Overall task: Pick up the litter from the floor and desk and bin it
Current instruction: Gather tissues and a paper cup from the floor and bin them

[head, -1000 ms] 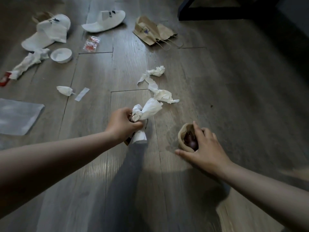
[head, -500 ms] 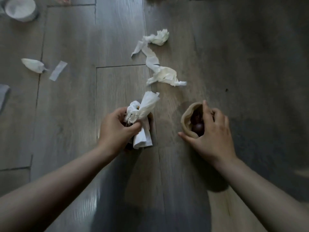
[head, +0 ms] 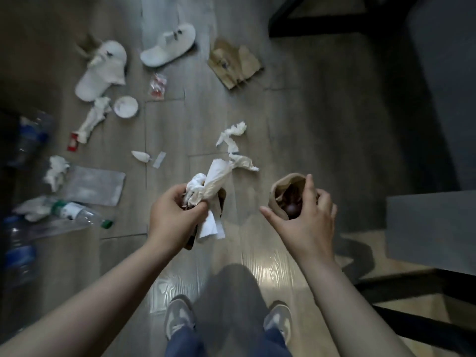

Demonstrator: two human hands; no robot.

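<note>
Tissue wad (head: pixel 206 191) held above floor (head: pixel 309 124); left hand (head: pixel 172 215) grip curled round it. Right of wad: brown paper cup (head: pixel 280 188), right hand (head: pixel 306 222) grip curled over rim. Beyond wad: tissue strip (head: pixel 233 143), paper bag (head: pixel 234 63). Left of wad: bottle (head: pixel 74 211). Step, likely: gathering. Next: reach bin, none in view. Bottle label blurred, unreadable.

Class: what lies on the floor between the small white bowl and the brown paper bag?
In the head view, a small clear-and-red wrapper lies between the white bowl and the brown paper bag.
</note>
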